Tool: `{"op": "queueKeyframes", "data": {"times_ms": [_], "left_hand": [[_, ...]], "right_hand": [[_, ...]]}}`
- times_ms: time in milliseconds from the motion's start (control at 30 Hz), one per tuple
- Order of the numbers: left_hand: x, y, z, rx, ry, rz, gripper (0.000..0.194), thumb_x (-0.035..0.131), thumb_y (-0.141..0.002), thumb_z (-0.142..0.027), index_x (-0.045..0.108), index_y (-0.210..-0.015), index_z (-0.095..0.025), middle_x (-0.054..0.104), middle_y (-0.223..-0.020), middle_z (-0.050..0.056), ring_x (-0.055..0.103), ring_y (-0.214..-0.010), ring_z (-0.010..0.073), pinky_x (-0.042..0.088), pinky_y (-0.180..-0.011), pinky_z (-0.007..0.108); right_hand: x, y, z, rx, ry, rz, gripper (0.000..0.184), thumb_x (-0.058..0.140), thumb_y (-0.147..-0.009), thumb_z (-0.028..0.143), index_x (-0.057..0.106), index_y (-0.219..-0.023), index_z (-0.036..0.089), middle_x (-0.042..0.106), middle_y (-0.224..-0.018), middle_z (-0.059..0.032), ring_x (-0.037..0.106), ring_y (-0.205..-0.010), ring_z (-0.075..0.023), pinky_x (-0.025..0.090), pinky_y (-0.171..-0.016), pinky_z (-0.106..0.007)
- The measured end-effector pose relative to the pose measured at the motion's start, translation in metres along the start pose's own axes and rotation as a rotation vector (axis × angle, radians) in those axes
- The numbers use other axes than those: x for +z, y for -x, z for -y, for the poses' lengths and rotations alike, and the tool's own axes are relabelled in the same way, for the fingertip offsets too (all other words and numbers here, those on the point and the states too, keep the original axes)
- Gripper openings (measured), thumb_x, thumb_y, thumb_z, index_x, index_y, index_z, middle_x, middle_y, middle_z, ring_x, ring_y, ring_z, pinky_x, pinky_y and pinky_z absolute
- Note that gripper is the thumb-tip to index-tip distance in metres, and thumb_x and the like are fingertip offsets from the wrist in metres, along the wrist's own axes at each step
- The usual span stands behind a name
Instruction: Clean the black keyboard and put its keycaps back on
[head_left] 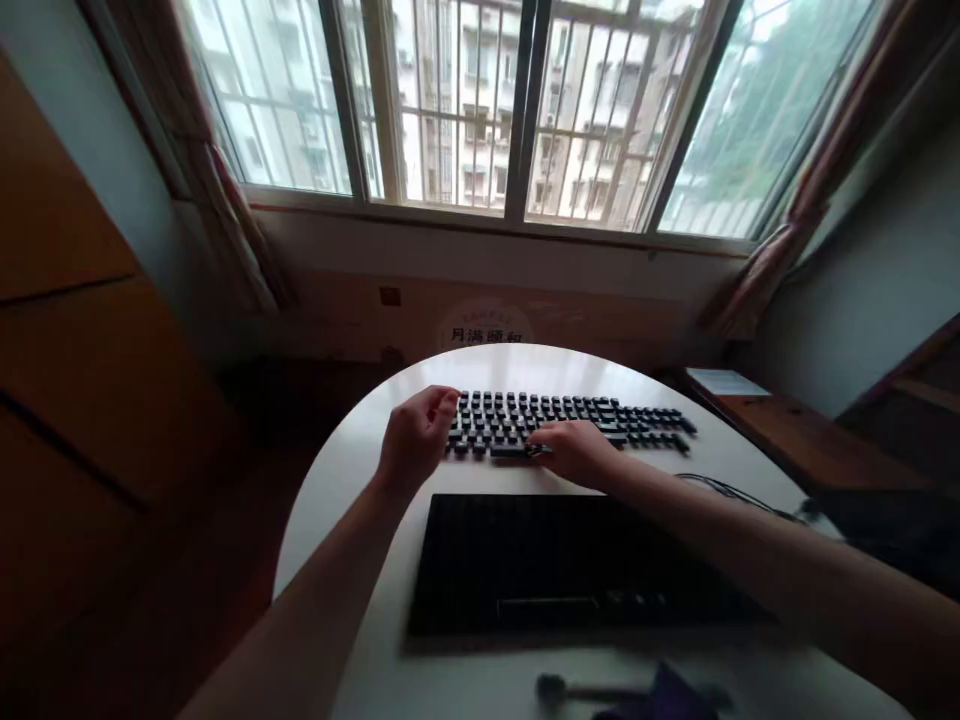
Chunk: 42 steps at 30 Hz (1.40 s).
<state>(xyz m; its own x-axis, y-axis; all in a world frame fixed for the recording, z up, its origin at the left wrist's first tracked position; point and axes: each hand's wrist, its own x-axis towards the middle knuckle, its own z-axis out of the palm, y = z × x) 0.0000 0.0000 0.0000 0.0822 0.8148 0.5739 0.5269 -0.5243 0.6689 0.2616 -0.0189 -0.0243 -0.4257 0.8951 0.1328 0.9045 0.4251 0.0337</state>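
Lying nearest, blurry purple thing (675,695): bottom of the view, dark rod (607,692) beside it, too smeared to name.
Black panel (570,560): flat on your white table (322,500), maybe a keyboard base.
Right hand (574,450): fingers bunched narrow at the right end of the spacebar keycap (508,452); can't tell if you've pinched anything.
Left hand (416,435): curled close by the rows' left end, can't tell there either.
Black keycaps (525,408): keyboard-style rows, just past the panel.
Keycap step: looks like you're arranging or picking out caps, imo.
Next cap: probably calls for a light pinch, no bumping neighbours.
Barred window (517,150): way at the back.
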Motion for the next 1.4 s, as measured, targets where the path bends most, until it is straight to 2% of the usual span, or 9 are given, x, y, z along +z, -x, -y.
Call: {"op": "queueKeyframes", "data": {"times_ms": [267,900,1400], "left_hand": [[-0.0003,0.0004,-0.0054,-0.004,0.015,0.001,0.036,0.048,-0.093,-0.043,0.073,-0.096,-0.018,0.072,-0.078,0.002,0.065,-0.074,0.0203,0.045,-0.068,0.030],[0.0000,-0.0008,-0.0054,0.023,-0.008,0.024,0.037,0.049,-0.092,-0.043,0.076,-0.092,-0.017,0.075,-0.085,0.005,0.067,-0.079,0.0215,0.048,-0.072,0.031],[0.0003,-0.0005,-0.0047,0.026,-0.011,0.025,0.037,0.049,-0.091,-0.043,0.075,-0.090,-0.017,0.075,-0.085,0.005,0.067,-0.080,0.0219,0.048,-0.074,0.031]], "right_hand": [[-0.0020,0.0025,0.0017,0.009,0.012,0.010,0.027,0.059,-0.091,0.033,0.073,-0.114,0.028,0.075,-0.113,-0.0044,0.071,-0.099,-0.0248,0.049,-0.079,-0.029],[-0.0025,0.0017,-0.0021,0.006,0.019,-0.007,0.027,0.062,-0.091,0.035,0.071,-0.116,0.030,0.073,-0.120,-0.0025,0.072,-0.096,-0.0243,0.050,-0.079,-0.030],[-0.0025,0.0016,-0.0050,-0.010,0.011,-0.036,0.022,0.066,-0.089,0.033,0.074,-0.109,0.030,0.074,-0.115,-0.0011,0.073,-0.092,-0.0233,0.049,-0.075,-0.029]]}}
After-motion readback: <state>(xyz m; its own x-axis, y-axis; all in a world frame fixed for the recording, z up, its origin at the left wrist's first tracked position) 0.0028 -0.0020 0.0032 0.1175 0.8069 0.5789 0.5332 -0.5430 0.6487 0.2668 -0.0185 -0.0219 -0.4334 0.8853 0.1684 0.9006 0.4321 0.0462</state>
